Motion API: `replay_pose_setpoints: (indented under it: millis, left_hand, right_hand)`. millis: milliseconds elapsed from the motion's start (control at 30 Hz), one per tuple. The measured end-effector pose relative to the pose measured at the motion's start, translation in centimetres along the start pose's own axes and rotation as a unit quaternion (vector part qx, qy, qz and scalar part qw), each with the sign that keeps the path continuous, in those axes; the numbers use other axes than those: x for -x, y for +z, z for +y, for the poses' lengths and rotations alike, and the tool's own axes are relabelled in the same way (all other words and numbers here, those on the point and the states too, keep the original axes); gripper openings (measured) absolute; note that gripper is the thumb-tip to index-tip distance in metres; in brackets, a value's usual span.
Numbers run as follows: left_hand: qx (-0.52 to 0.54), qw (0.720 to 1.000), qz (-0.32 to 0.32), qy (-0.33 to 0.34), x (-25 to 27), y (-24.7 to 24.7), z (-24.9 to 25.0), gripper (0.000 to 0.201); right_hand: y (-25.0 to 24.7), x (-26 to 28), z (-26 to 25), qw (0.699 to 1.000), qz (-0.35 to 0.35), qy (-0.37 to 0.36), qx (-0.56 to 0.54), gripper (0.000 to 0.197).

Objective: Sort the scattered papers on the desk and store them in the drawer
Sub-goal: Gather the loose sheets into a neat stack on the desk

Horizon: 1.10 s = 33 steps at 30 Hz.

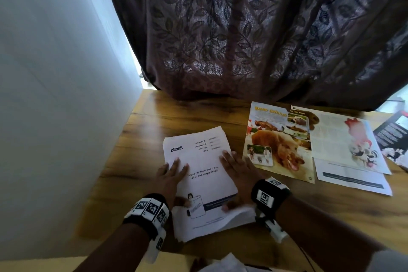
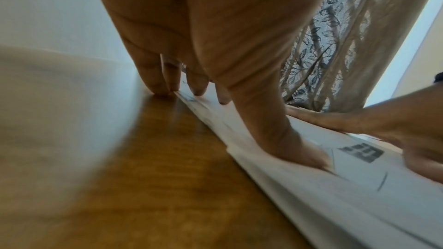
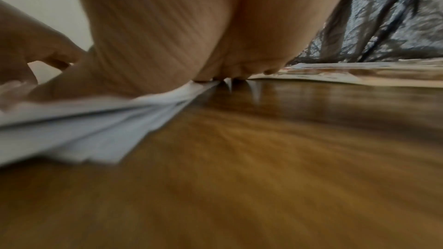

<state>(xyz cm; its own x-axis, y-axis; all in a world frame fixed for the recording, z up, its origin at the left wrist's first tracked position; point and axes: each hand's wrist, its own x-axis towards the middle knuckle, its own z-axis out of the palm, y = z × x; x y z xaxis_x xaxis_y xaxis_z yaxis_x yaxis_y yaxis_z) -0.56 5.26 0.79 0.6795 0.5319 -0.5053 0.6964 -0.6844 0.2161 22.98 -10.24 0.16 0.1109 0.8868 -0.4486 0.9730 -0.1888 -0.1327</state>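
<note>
A stack of white papers (image 1: 199, 174) lies on the wooden desk (image 1: 141, 139), its top sheet printed "blinkit". My left hand (image 1: 172, 174) rests with straight fingers along the stack's left edge, thumb flat on the top sheet. In the left wrist view the left hand's fingertips (image 2: 199, 90) touch the paper edge (image 2: 275, 168) and the wood. My right hand (image 1: 237, 168) lies flat on the stack's right edge, thumb on the lower sheets. In the right wrist view loose sheets (image 3: 79, 120) fan out unevenly beneath the right hand (image 3: 167, 44). No drawer is visible.
To the right lie a colourful bear magazine page (image 1: 278, 139), a second illustrated page (image 1: 344, 139), a white sheet (image 1: 353, 179) and a dark booklet (image 1: 393, 132). A patterned curtain (image 1: 242, 40) hangs over the desk's back edge. A white wall (image 1: 55, 73) bounds the left. More white paper (image 1: 227, 263) shows at the bottom edge.
</note>
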Motion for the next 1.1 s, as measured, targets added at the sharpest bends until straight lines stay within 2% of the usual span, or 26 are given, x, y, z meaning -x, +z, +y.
replay_pose_setpoints:
  millis: [100,167,333,533,667,800,900,1000,1100]
  left_hand:
    - [-0.019,0.999,-0.027,0.013,0.4,0.1,-0.3,0.138]
    - [-0.028,0.999,-0.035,0.017,0.5,0.0,-0.3,0.144]
    - [-0.031,0.998,-0.05,0.023,0.9,-0.4,0.0,0.145]
    - [-0.012,0.999,-0.043,0.017,0.8,-0.4,-0.2,0.144]
    - [-0.016,0.999,-0.043,0.017,1.0,-0.9,-0.4,0.141]
    - [-0.02,0.998,-0.054,0.02,0.9,-1.2,-0.9,0.142]
    - [-0.006,0.998,-0.054,0.019,1.1,-1.3,-1.0,0.145]
    - [-0.01,0.999,-0.044,0.02,1.3,-1.2,-0.6,0.143]
    - [-0.022,0.999,-0.033,0.018,1.2,-0.9,-0.7,0.143]
  right_hand:
    - [1.6,2.8,1.1,1.0,-0.005,0.004,-0.003,0.151]
    - [2.9,4.1,1.5,0.999,-0.003,0.024,0.028,0.147]
    - [4.6,5.5,2.0,0.997,0.012,0.049,0.05,0.122]
    - [3.8,5.8,1.2,0.998,0.004,0.039,0.049,0.128]
    - [3.8,6.5,0.1,0.998,0.034,0.046,0.019,0.114]
    - [2.6,7.6,-1.3,0.996,0.004,0.06,-0.063,0.13]
    - [1.7,7.6,-1.8,0.994,0.02,0.068,-0.085,0.127]
    - [1.8,7.0,-2.5,0.997,0.032,0.056,-0.05,0.114]
    - [3.3,6.5,-2.6,0.999,0.019,0.038,0.006,0.113]
